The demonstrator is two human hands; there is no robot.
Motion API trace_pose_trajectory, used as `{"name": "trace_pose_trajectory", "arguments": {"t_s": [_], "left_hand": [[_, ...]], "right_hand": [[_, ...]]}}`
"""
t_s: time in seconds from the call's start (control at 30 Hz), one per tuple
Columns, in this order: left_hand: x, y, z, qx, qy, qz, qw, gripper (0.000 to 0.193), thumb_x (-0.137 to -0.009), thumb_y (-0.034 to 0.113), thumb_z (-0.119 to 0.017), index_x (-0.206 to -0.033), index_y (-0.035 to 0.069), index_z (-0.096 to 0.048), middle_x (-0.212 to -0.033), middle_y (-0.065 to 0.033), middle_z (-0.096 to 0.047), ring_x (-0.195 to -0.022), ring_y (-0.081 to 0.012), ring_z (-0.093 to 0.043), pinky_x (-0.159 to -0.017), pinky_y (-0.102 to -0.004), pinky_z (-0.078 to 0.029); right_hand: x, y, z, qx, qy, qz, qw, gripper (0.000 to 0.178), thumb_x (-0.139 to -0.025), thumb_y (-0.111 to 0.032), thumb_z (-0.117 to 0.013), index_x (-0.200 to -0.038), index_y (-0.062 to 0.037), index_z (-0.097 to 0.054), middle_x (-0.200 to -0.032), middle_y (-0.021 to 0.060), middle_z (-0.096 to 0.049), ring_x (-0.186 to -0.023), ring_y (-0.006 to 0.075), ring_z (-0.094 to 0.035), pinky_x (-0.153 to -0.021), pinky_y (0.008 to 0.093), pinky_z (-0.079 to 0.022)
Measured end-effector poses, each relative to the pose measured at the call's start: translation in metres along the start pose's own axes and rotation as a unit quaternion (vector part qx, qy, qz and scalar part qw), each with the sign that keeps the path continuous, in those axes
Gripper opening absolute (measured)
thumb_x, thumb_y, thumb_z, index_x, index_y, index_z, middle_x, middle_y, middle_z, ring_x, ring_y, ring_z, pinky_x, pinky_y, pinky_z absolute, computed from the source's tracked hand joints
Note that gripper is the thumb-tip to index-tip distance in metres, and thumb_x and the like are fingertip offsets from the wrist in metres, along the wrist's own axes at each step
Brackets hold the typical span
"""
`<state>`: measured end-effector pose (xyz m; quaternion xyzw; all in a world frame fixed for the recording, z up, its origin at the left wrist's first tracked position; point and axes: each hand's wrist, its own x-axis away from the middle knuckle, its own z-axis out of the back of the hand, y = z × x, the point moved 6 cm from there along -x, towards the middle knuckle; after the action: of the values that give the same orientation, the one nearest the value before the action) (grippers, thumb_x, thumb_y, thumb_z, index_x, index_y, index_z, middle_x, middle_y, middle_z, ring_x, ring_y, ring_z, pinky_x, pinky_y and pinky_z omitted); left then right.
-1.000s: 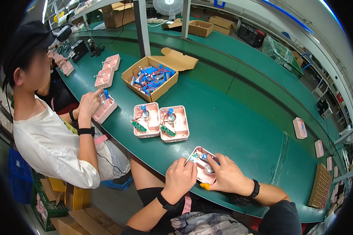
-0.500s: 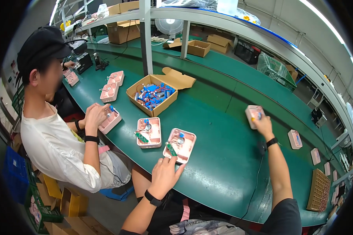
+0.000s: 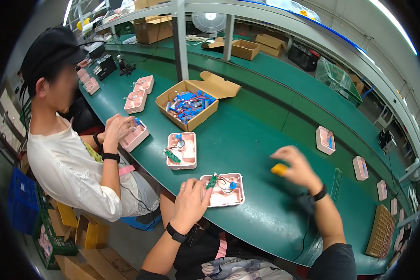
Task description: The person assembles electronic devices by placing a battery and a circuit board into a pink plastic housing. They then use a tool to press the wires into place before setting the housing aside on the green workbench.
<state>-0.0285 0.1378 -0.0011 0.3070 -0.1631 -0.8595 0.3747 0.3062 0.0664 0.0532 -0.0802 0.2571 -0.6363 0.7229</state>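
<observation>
At the near table edge, my left hand grips the left side of an open pink plastic case. A green circuit board stands at the case's upper rim, wired to a round part with a blue piece. To the right, my right hand, blurred by motion, is closed above the table around a small yellow object whose kind is unclear. A dark blurred shape with a black cord shows beside that wrist. Another pink case with a green board sits further left.
A cardboard box of blue wired parts stands beyond the cases. At left a co-worker handles a pink case. More pink cases, one of them nearest, line the belt at right. A compartmented tray lies at far right.
My right hand has left the pink case on the belt and come back toward me with the yellow object. My left hand's case has turned and moved nearer. The belt case has shifted right.
</observation>
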Motion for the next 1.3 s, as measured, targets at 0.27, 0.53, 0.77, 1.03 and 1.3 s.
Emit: {"name": "trace_pose_trajectory", "arguments": {"t_s": [0.27, 0.53, 0.77, 1.03, 1.3], "left_hand": [[-0.024, -0.014, -0.025, 0.088, -0.01, 0.08, 0.993, 0.021, -0.097, 0.02, -0.072, -0.103, 0.0, -0.073, -0.12, -0.0179, -0.068, -0.111, -0.0397, -0.063, -0.097, -0.0464, -0.052], [-0.024, -0.036, -0.042, 0.199, -0.019, 0.107, 0.974, 0.017, -0.098, 0.02, -0.072, -0.104, 0.003, -0.076, -0.128, -0.0162, -0.069, -0.122, -0.0389, -0.059, -0.107, -0.0451, -0.046], [-0.024, -0.036, -0.052, 0.2, -0.049, 0.109, 0.972, 0.017, -0.098, 0.02, -0.073, -0.102, 0.004, -0.077, -0.135, -0.0137, -0.067, -0.131, -0.0357, -0.055, -0.111, -0.0459, -0.043], [-0.022, -0.019, -0.046, 0.279, -0.07, 0.106, 0.952, 0.022, -0.096, 0.018, -0.074, -0.114, 0.006, -0.075, -0.135, -0.0149, -0.067, -0.125, -0.0379, -0.06, -0.109, -0.0448, -0.046], [0.001, -0.007, -0.034, 0.212, -0.063, 0.071, 0.973, 0.055, -0.092, 0.012, -0.073, -0.144, 0.005, -0.058, -0.132, -0.0198, -0.068, -0.124, -0.0397, -0.062, -0.111, -0.0485, -0.046]], "right_hand": [[-0.018, -0.077, -0.092, -0.071, -0.113, 0.115, 0.984, 0.031, -0.093, -0.016, -0.075, -0.122, -0.0056, -0.072, -0.121, 0.0105, -0.064, -0.116, 0.0288, -0.059, -0.098, 0.0442, -0.05], [-0.01, -0.016, -0.103, -0.421, -0.121, -0.251, 0.863, 0.024, -0.099, -0.011, -0.067, -0.122, -0.0043, -0.073, -0.115, 0.0121, -0.066, -0.104, 0.0313, -0.063, -0.091, 0.0397, -0.053], [-0.013, -0.084, -0.067, -0.008, 0.061, 0.243, 0.968, 0.038, -0.091, -0.012, -0.076, -0.129, -0.0073, -0.071, -0.12, 0.0114, -0.072, -0.105, 0.0329, -0.07, -0.093, 0.04, -0.058], [-0.02, -0.075, -0.079, -0.028, -0.101, 0.237, 0.966, 0.033, -0.088, -0.011, -0.077, -0.12, -0.0068, -0.074, -0.129, 0.0121, -0.071, -0.113, 0.0275, -0.072, -0.092, 0.0379, -0.061], [-0.003, -0.085, -0.049, 0.13, 0.002, 0.328, 0.936, 0.032, -0.082, -0.008, -0.08, -0.114, -0.0038, -0.074, -0.125, 0.0116, -0.073, -0.111, 0.0273, -0.074, -0.083, 0.0347, -0.064]]}}
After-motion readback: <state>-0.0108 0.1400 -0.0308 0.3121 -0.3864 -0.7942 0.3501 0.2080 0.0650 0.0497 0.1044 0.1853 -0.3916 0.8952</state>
